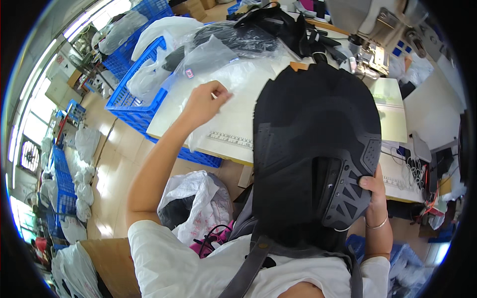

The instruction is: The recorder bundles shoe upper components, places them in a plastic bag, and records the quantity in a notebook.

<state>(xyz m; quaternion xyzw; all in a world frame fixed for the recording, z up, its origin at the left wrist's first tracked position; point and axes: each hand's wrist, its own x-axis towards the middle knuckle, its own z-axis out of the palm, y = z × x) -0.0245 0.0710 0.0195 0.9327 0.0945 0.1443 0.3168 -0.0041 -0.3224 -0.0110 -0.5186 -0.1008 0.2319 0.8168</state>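
Close in front of me is a large black shoe upper (293, 144), with a notched top edge and a grey moulded panel with triangular cut-outs beside a long slit. My right hand (376, 187) grips its right edge, thumb on the grey panel and the other fingers hidden behind. My left hand (204, 103) is raised over the white table (238, 119), apart from the upper. Its fingers are curled toward the thumb in a pinch; anything between them is too small to tell.
A sewing machine (375, 47) stands at the far right of the table. Clear plastic bags (208, 54) and black pieces (278, 27) lie at the back. A blue crate (134, 111) adjoins the table's left side. Below sits an open white sack (198, 198). A cable bundle (411, 174) lies at right.
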